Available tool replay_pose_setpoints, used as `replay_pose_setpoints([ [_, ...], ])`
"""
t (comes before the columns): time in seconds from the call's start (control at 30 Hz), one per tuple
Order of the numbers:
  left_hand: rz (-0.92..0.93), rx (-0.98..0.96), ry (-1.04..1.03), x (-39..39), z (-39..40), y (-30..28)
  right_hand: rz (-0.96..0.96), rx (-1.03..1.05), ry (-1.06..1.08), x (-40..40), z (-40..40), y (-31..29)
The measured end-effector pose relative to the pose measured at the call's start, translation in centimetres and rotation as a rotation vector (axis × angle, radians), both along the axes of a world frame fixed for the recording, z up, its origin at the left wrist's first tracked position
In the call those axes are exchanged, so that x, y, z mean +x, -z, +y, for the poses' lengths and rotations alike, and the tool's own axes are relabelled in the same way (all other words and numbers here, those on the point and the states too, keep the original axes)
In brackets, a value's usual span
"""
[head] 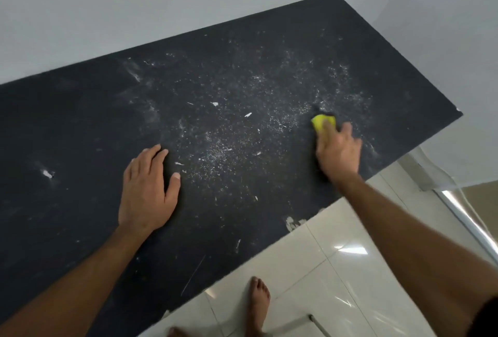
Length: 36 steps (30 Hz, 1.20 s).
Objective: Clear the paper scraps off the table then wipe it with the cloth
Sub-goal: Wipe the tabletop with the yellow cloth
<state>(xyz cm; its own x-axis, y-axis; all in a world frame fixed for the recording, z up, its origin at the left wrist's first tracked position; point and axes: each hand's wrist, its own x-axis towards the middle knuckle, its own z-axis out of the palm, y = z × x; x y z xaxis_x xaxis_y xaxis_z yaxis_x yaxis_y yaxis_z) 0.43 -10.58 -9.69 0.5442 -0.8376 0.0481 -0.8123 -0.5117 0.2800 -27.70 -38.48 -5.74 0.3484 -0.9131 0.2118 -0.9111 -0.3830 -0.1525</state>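
Note:
The black table point(80, 126) is dusted with white specks and small paper scraps point(248, 114) across its middle. My right hand point(339, 150) presses a yellow cloth point(320, 121) flat on the table's right side, near the right edge; most of the cloth is hidden under my fingers. My left hand point(149, 188) lies flat and open on the table to the left of the dusty patch, holding nothing. A larger white scrap point(48, 174) sits far left.
A pale wall runs behind the table. White glossy floor tiles point(336, 255) lie below the near edge, with my bare foot point(258, 301) on them. The table's near edge has chipped spots point(292, 223). A metal strip point(463, 215) runs along the floor at right.

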Motion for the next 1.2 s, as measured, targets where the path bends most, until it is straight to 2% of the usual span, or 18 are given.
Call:
replay_pose_setpoints([
  [0.07, 0.035, -0.042, -0.013, 0.1, -0.1, -0.1, -0.04, -0.016, 0.006, 2.9, 0.0, -1.4],
  [0.13, 0.126, -0.148, -0.074, 0.6, -0.4, -0.4, -0.076, -0.1, -0.315, 8.1, 5.0, -1.9],
  [0.2, 0.174, -0.229, -0.125, 1.7, -0.7, -0.7, -0.106, -0.002, -0.726, 12.5, 12.6, -1.5],
  [0.27, 0.125, -0.217, -0.125, 3.4, -0.9, -0.8, -0.026, 0.121, -0.948, 14.6, 17.2, -0.4],
  [0.33, 0.061, -0.161, -0.112, 4.9, -1.1, -0.8, -0.081, 0.079, -0.92, 14.9, 14.4, 1.0],
  [0.4, 0.023, -0.107, -0.11, 5.5, -1.2, -0.6, -0.049, -0.033, -0.646, 13.1, 7.5, 1.7],
  [0.5, 0.013, -0.074, -0.128, 5.0, -1.3, -0.6, -0.022, 0.023, -0.124, 7.5, -2.9, 0.8],
  [0.57, 0.015, -0.061, -0.15, 5.0, -1.4, -0.8, -0.057, 0.003, -0.003, 6.7, -4.5, 0.0],
  [0.6, 0.018, -0.053, -0.159, 5.1, -1.5, -0.9, -0.053, -0.033, -0.038, 8.0, -3.3, -0.4],
  [0.67, 0.024, -0.047, -0.18, 5.2, -1.5, -0.8, -0.063, -0.065, -0.339, 12.2, 2.5, 0.0],
  [0.73, 0.031, -0.06, -0.2, 5.3, -1.3, -0.7, 0.023, 0.034, -0.762, 15.7, 10.5, 0.7],
  [0.8, 0.036, -0.083, -0.206, 5.3, -1.2, -0.6, 0.074, 0.116, -0.952, 16.5, 13.2, 1.4],
  [0.83, 0.039, -0.088, -0.208, 5.4, -1.3, -0.4, 0.037, 0.103, -0.922, 16.2, 11.1, 1.8],
  [0.9, 0.042, -0.09, -0.224, 5.3, -1.4, -0.5, 0.052, 0.007, -0.62, 14.5, 4.1, 2.1],
  [0.97, 0.042, -0.076, -0.243, 5.3, -1.5, -0.4, 0.035, 0.008, -0.244, 11.7, -3.8, 1.4],
  [1.03, 0.039, -0.069, -0.257, 5.3, -1.5, -0.4, -0.006, 0.037, -0.048, 9.9, -8.1, 0.4],
  [1.1, 0.046, -0.067, -0.273, 5.3, -1.5, -0.4, -0.024, -0.012, -0.063, 11.5, -7.2, -0.2],
  [1.2, 0.057, -0.089, -0.33, 5.4, -1.4, -0.3, -0.036, -0.019, -0.543, 17.6, 2.3, 0.4],
])
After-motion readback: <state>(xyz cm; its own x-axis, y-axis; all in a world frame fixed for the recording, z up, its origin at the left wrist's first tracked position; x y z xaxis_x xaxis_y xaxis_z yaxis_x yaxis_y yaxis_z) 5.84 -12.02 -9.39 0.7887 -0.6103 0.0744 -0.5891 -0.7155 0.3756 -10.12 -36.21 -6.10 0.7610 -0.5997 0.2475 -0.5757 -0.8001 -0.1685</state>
